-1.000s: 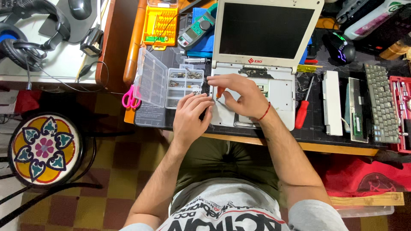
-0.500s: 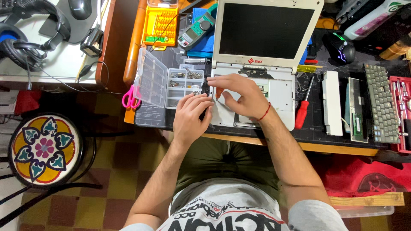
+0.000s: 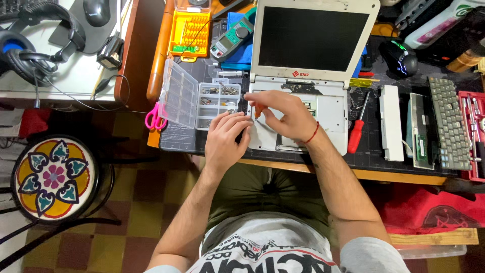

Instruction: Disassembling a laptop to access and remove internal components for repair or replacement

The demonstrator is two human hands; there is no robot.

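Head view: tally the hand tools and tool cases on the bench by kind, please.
Screwdrivers: 2, one red-handled beside the laptop, one orange-handled in the right hand
Scissors, pink: 1
Multimeter: 1
Orange bit case: 1
Clear parts box: 1
Red socket set: 1
Total: 7

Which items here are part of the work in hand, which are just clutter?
In use:
white laptop
orange-handled tool in right hand
clear parts box by left hand

Lying about:
pink scissors
red screwdriver
loose keyboard
headphones
multimeter
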